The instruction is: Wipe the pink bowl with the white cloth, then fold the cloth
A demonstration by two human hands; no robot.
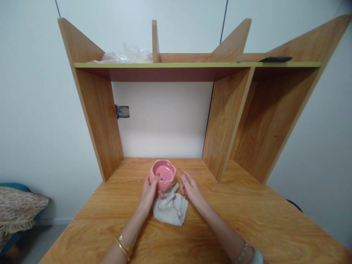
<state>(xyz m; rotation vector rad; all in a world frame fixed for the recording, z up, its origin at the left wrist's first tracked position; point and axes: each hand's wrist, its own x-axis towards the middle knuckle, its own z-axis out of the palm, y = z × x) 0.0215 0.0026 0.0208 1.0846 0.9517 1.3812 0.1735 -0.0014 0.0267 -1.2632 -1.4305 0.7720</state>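
Note:
A glossy pink bowl (164, 171) with a thick, scalloped rim is tipped toward me above the desk. My left hand (150, 190) grips its near left side, thumb over the rim and fingers underneath. Just right of the bowl, apart from it, is my right hand (189, 187). Its thumb and forefinger are pinched together and the other fingers curl in; whatever they may hold is too small to make out. A crumpled light grey cloth (171, 209) lies on the desk below the bowl, between both hands.
The wooden desk (110, 227) carries a hutch with upright panels (228, 124) and a shelf (176, 65). On the shelf are a clear plastic bag (128, 55) and a flat black object (275, 59). A wall socket box (123, 112) shows at the back left. A patterned fabric (22, 209) is at the far left.

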